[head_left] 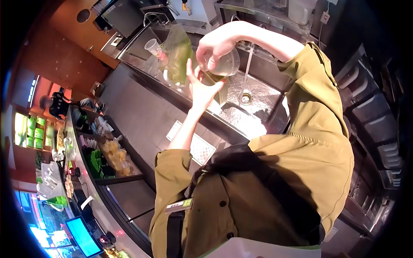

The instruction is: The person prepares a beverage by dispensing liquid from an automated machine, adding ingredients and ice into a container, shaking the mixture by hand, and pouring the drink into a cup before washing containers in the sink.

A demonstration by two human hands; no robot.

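Note:
My right hand (217, 46) reaches over from the upper right, its fingers closed on the rim of a clear round plastic container (229, 64). Just below it, my left hand (204, 91) has its fingers bent around the lower part of the same container. Some greenish stuff shows beneath the container, too hidden to name. Beside my left hand stands a clear pitcher (177, 60) with a green tint. Water (248, 64) runs from a faucet into the metal sink (262, 92), to the right of both hands.
A clear plastic cup (152, 45) stands on the counter behind the pitcher. Another faucet (155, 17) rises at the back. Shelves of bagged goods (116, 155) lie across the aisle at left, where a person (59, 103) in dark clothes is visible. A lit screen (84, 236) is at lower left.

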